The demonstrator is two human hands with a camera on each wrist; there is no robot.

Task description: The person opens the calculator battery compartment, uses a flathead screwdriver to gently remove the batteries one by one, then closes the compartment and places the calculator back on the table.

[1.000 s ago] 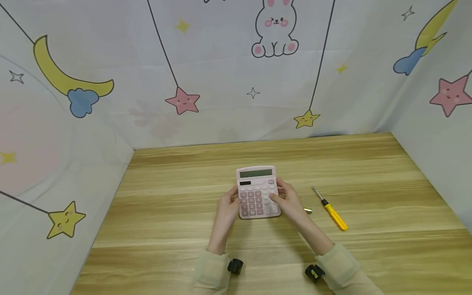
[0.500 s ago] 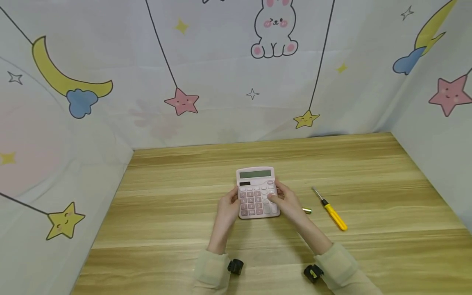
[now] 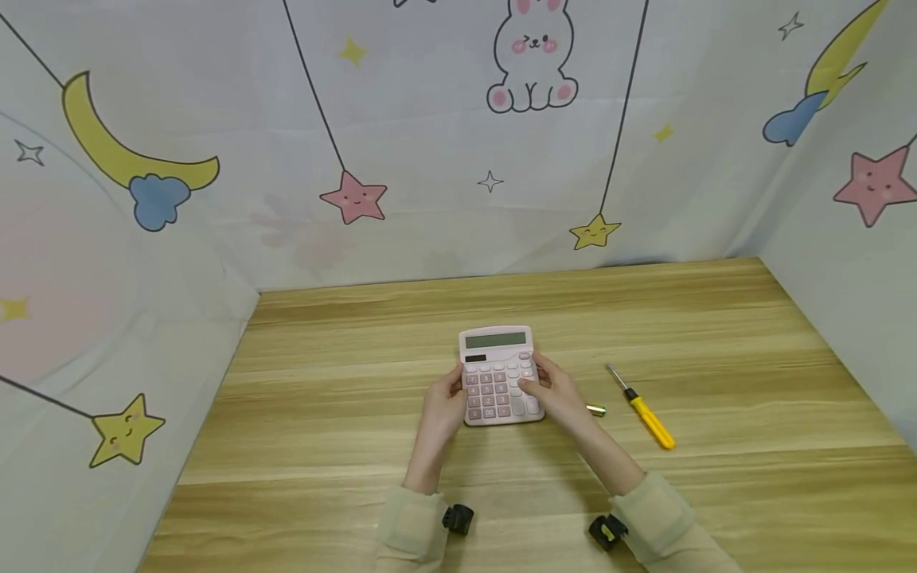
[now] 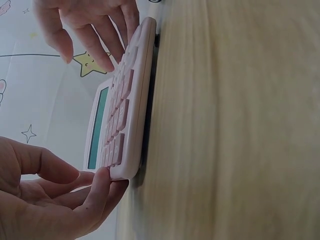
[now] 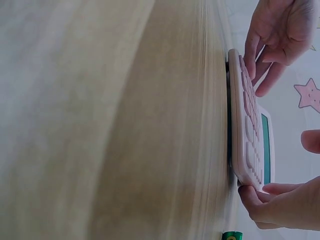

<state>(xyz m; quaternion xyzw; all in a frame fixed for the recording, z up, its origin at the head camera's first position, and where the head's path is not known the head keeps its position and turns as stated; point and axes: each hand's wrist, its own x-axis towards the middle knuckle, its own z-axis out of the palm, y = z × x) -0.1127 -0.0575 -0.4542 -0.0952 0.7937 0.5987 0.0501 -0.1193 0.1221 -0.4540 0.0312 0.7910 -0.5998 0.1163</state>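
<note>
A pink calculator (image 3: 494,390) lies face up on the wooden table, display end away from me. At its left side is my left hand (image 3: 442,404), its fingertips against the edge and its thumb raised, as the left wrist view shows. My right hand (image 3: 562,394) is at the opposite side. Its fingers touch the calculator's edge (image 5: 242,145), while the thumb (image 5: 311,141) stands lifted away in the right wrist view. From the head view that thumb overlaps the right-hand keys. Neither palm wraps the calculator.
Right of my right hand lies a small green battery (image 3: 596,410), partly hidden by that hand in the head view. A screwdriver (image 3: 648,415) with a yellow handle lies farther right. Printed cloth walls (image 3: 430,135) enclose the table's (image 3: 322,446) back and sides.
The calculator's display end has shifted slightly down and left in the head view. My right hand moved a little left with it, showing more of the battery. My left hand stayed nearly still.
</note>
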